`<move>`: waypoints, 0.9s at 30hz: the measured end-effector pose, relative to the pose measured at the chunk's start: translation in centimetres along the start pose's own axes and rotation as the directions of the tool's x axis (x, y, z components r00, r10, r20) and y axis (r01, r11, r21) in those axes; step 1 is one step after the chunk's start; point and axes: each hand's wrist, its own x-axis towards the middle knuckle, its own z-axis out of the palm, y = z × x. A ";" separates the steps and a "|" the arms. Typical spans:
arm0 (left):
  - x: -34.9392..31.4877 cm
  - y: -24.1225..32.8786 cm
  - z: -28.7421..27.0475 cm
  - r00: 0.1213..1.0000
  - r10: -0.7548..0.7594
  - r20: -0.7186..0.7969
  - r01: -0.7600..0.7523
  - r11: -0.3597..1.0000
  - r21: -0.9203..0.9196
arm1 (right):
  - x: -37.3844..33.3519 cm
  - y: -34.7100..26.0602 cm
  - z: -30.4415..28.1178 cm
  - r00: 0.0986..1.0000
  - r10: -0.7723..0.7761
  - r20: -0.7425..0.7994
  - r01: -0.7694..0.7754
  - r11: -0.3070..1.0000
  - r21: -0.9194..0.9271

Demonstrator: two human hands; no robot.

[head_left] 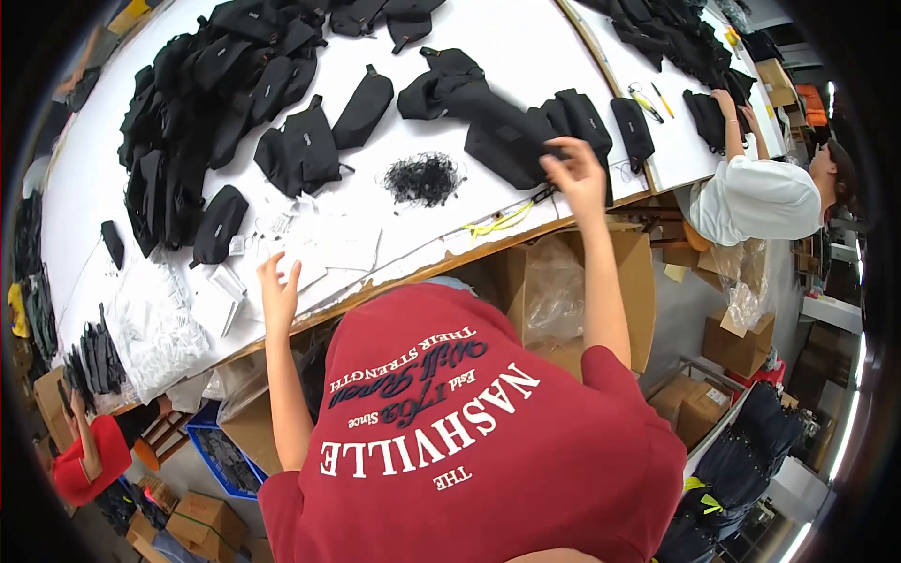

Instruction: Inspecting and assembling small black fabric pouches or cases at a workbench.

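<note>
My left hand (279, 289) is over the table's near edge with its fingers apart, holding nothing, beside loose white cards (220, 298) and papers (343, 242). My right hand (576, 174) is at the right end of a black zip pouch (507, 143); its thumb and fingers look parted, and the pouch is slightly blurred. More black pouches (577, 122) lie just behind that hand. A tangle of thin black cords (422, 179) sits between my hands, with other black pouches (300, 148) beyond. Yellow cord (502, 220) lies by the table edge below the right hand.
A large heap of black pouches (202, 103) covers the table's (526, 47) far left. A bag of white tags (155, 328) lies at the near left. A co-worker in white (755, 202) handles pouches at the right. Cardboard boxes (633, 291) and a blue crate (221, 450) stand below.
</note>
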 end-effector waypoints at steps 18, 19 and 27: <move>1.0 -4.7 5.8 0.935 0.112 -0.335 0.008 0.941 0.337 | 9.6 8.5 -7.5 0.961 -0.110 -0.252 -0.143 0.582 -0.800; 1.2 -4.2 5.8 0.945 0.067 -0.319 0.035 0.952 0.304 | 8.3 7.4 -5.1 0.966 -0.199 -0.162 0.018 0.681 -0.732; 1.7 -4.2 4.9 0.922 -0.154 -0.354 0.142 0.988 -0.060 | -4.7 6.7 17.8 0.787 -0.041 0.616 0.347 0.854 -0.387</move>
